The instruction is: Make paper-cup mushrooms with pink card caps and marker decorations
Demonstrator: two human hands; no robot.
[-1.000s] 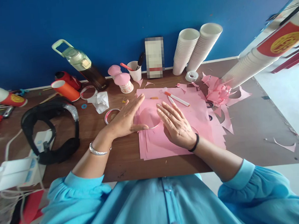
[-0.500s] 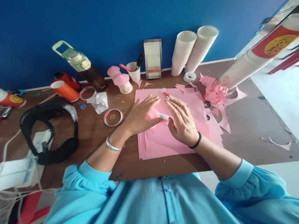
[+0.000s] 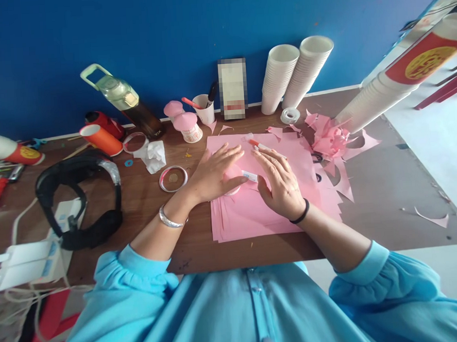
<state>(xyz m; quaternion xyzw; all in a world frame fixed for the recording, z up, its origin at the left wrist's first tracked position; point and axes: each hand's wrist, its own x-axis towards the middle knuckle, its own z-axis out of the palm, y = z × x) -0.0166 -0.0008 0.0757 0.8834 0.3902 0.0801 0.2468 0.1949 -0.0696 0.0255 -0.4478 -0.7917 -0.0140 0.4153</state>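
A stack of pink paper (image 3: 263,225) lies on the brown table. My left hand (image 3: 217,174) is over its left part, palm down with fingers stretched out, partly covering a small pink-topped object. My right hand (image 3: 281,186) rests to the right, its fingers also extended. Between my two thumbs lies a small white tube with blue print (image 3: 249,176); neither hand is wrapped round it. Beyond my right fingertips is an orange-and-white pen (image 3: 254,143), partly covered. Two cups with pink cone tops (image 3: 187,122) stand at the back left of the paper.
Stacked white cups (image 3: 279,77) stand by the blue wall, with a tape roll (image 3: 290,115) before them. Pink scraps (image 3: 329,139) lie right. To the left are a bottle (image 3: 131,104), an orange cup (image 3: 100,140), a tape ring (image 3: 174,179), a black headset (image 3: 114,198) and a power strip (image 3: 63,253).
The view has shifted slightly. Both hands keep nearly the same place and spread pose over the pink paper.
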